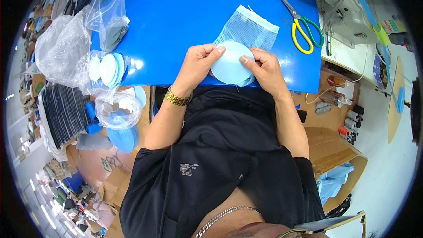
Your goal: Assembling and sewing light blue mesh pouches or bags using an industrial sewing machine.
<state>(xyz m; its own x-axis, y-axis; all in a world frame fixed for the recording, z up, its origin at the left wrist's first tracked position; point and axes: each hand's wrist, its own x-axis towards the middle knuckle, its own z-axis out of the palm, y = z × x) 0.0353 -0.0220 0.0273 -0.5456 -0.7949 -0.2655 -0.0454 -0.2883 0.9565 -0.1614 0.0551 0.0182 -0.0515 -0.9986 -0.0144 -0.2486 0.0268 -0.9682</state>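
Note:
A flat light-blue disc [230,67] is held at the front edge of the blue table, between my two hands. My left hand [196,65] pinches its left rim, thumb on top. At its right side my right hand [267,68] grips it, thumb on the upper face and fingers curled underneath. Behind and partly under the disc lies a light-blue mesh pouch [250,28] with a solid pale band along its far end. A bit of the mesh cloth shows below the disc too. The fingertips under the disc are hidden.
Scissors [302,28] with yellow and green handles lie at the right. Beyond them stands a sewing machine [348,9]. Clear plastic bags [66,48] and more pale-blue discs [110,68] sit at the left edge. Thread spools [351,122] and a cardboard box [335,154] are lower right.

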